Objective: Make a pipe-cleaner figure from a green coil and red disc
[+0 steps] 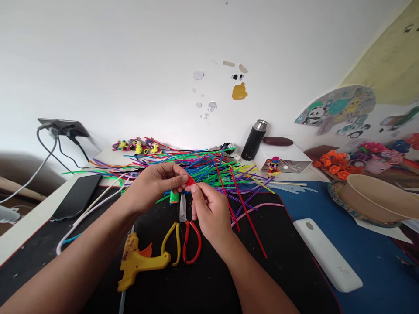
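In both hands (160,181) (212,211) — red piece (190,180); on white case (322,248) — blurred emblem (343,271)

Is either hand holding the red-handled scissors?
No, the scissors lie on the black mat, while the left hand and right hand pinch a small red piece.

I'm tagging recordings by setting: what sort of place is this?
Probably a craft workspace, perhaps at home: a pile of colored pipe cleaners, plus a yellow hot glue gun and red-handled scissors on a black desk mat.
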